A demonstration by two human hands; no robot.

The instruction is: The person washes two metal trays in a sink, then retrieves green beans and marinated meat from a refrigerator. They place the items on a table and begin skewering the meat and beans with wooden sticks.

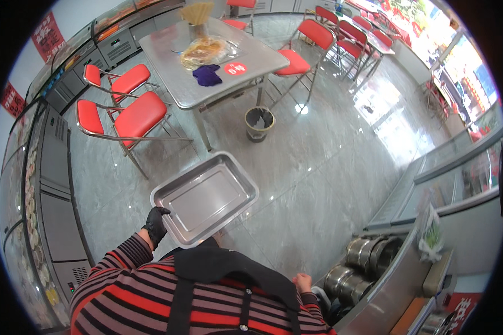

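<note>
My left hand (156,226), in a black glove, grips the near left corner of a rectangular stainless steel tray (205,197). The thumb lies over the rim and the other fingers are hidden beneath. Held before my body above the floor, the tray shows its bare metal bottom. My right hand (303,282) is ungloved and hangs low at my right side, its fingers curled and no object visible in them. Close to it on the right are several stacked stainless steel pots (339,278).
Ahead stands a metal table (251,42) with a plastic-wrapped food item (203,52), a purple cloth (207,75) and a holder of sticks (198,19). Red folding chairs (140,115) flank it. A waste bin (259,123) stands by its leg. Refrigerated display cases (54,167) line the left.
</note>
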